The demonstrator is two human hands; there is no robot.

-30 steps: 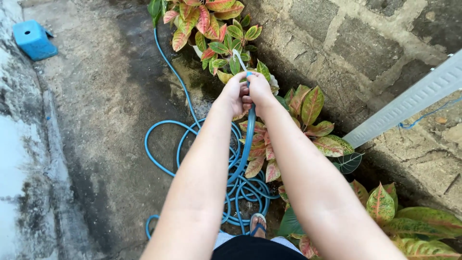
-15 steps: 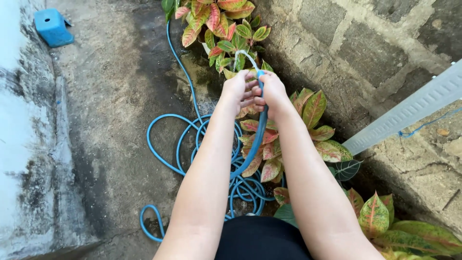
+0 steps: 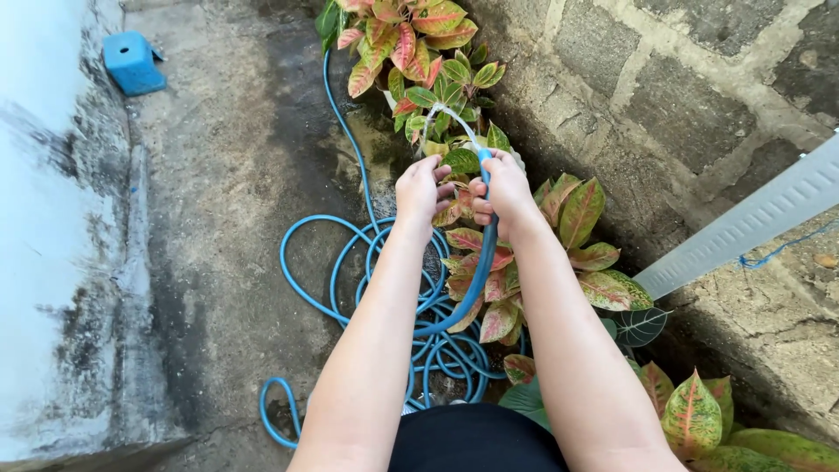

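Right hand [image 3: 505, 194] wrapped tight around the end of the blue hose [image 3: 476, 271], grip shut on it. Left hand [image 3: 423, 189] just beside, fingers curled, grip hard to tell. Water spraying onto pink and green plants [image 3: 411, 48]. Rest of hose coiled on the wet ground [image 3: 218, 218] below.

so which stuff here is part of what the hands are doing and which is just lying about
In use:
- blue hose, its end held in the right hand
- left hand, open beside the hose end
- water stream
- red-green leafy plants under the stream

Lying about:
- blue plastic block
- grey metal rail
- stone wall
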